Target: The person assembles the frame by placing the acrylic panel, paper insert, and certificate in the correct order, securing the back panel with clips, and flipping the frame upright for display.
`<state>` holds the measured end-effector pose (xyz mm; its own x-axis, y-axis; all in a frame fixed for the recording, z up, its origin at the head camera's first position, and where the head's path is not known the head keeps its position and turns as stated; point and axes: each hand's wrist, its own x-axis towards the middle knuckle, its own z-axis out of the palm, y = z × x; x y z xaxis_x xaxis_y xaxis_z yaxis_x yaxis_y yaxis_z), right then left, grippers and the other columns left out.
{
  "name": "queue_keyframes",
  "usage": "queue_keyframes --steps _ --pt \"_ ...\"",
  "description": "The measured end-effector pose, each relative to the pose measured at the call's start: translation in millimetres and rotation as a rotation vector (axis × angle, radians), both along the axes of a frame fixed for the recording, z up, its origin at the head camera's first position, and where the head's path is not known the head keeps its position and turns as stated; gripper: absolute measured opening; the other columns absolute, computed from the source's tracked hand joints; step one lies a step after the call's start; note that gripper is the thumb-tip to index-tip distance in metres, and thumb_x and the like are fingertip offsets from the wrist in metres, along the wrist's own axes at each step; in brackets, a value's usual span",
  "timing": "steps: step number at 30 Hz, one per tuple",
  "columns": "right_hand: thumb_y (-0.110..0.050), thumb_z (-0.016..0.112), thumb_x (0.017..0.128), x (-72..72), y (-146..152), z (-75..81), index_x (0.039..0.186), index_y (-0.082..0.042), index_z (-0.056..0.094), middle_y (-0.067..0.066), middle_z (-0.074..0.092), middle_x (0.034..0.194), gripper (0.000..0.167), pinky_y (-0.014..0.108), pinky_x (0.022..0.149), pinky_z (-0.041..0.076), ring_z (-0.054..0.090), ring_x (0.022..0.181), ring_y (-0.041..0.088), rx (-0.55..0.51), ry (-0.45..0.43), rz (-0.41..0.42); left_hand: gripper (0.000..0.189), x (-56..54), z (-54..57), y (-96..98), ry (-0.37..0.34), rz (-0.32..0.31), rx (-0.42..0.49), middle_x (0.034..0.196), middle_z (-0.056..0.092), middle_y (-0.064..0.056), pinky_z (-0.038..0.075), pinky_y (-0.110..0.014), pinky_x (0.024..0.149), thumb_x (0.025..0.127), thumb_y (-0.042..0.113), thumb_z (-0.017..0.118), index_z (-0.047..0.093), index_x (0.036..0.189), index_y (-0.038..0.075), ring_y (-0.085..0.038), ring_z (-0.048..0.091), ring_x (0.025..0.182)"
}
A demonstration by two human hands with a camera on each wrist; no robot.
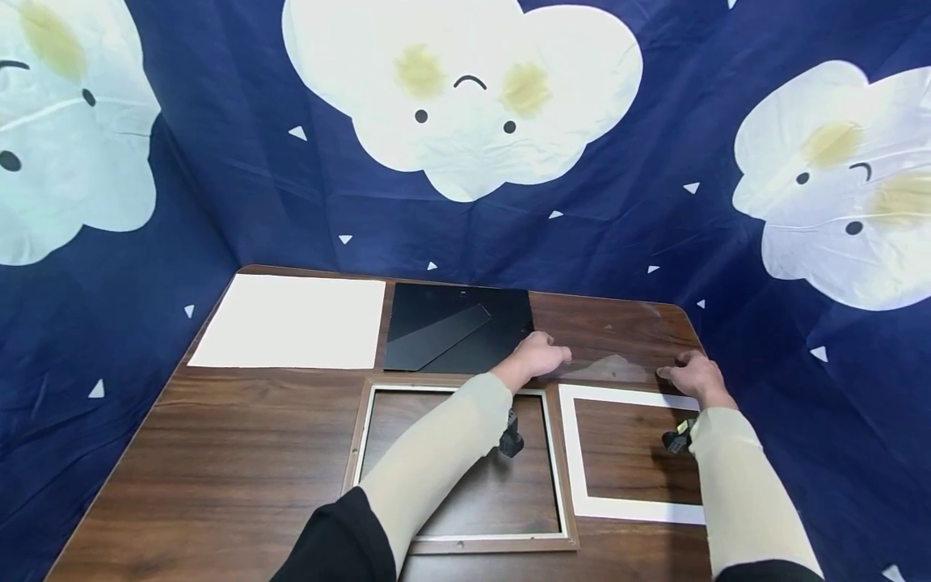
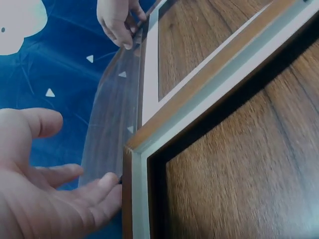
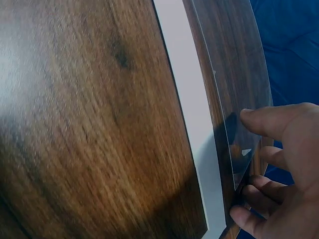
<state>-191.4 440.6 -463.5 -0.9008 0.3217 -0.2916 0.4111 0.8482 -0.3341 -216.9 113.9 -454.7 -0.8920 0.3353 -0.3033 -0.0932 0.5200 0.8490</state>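
A clear sheet [image 1: 611, 369] lies at the back right of the wooden table, visible mainly by its reflections. My right hand [image 1: 694, 377] is at its right end; the right wrist view shows the thumb [image 3: 254, 122] over the sheet and the other fingers curled at its edge, pinching it. At the sheet's left end is my left hand [image 1: 538, 356], fingers loosely extended and thumb apart, fingertips [image 2: 107, 181] right by the sheet's edge. Below the hands lie a wood-coloured picture frame [image 1: 570, 509] and a white mat border [image 1: 633, 509].
A black backing board [image 1: 458, 323] with a stand leg [image 1: 436, 339] lies left of my left hand. Farther left is a white sheet [image 1: 291, 323]. Blue cloth with clouds [image 1: 465, 162] hangs around the table's back and sides.
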Motion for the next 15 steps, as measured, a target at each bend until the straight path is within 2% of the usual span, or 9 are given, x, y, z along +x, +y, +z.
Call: queue_keyframes --steps 3,6,15 --pt "-0.033 0.061 0.098 0.8 -0.7 -0.2 0.149 0.013 0.038 0.042 0.029 0.153 0.073 0.063 0.116 0.030 0.027 0.142 0.058 -0.012 -0.014 -0.022 0.058 0.4 0.3 1.9 -0.012 0.012 -0.034 0.142 0.060 -0.012 0.051 -0.034 0.101 0.094 0.034 0.063 0.058 0.139 -0.001 -0.023 0.059 0.122" --pt "-0.033 0.060 0.098 1.5 -0.2 0.1 0.148 0.013 0.038 0.042 0.030 0.152 0.071 0.062 0.116 0.032 0.029 0.141 0.057 -0.012 -0.009 -0.028 0.054 -0.1 2.1 3.9 -0.023 0.024 -0.049 0.134 0.061 -0.013 0.051 -0.034 0.095 0.094 0.033 0.061 0.058 0.135 -0.003 -0.025 0.058 0.109" --pt "-0.034 0.060 0.098 1.0 3.1 -0.8 0.150 0.011 0.037 0.039 0.029 0.155 0.073 0.062 0.115 0.033 0.030 0.142 0.056 -0.051 -0.009 -0.066 0.057 -5.0 4.2 6.1 -0.024 0.005 -0.088 0.140 0.059 -0.014 0.051 -0.035 0.097 0.094 0.033 0.060 0.056 0.139 -0.002 -0.025 0.059 0.114"
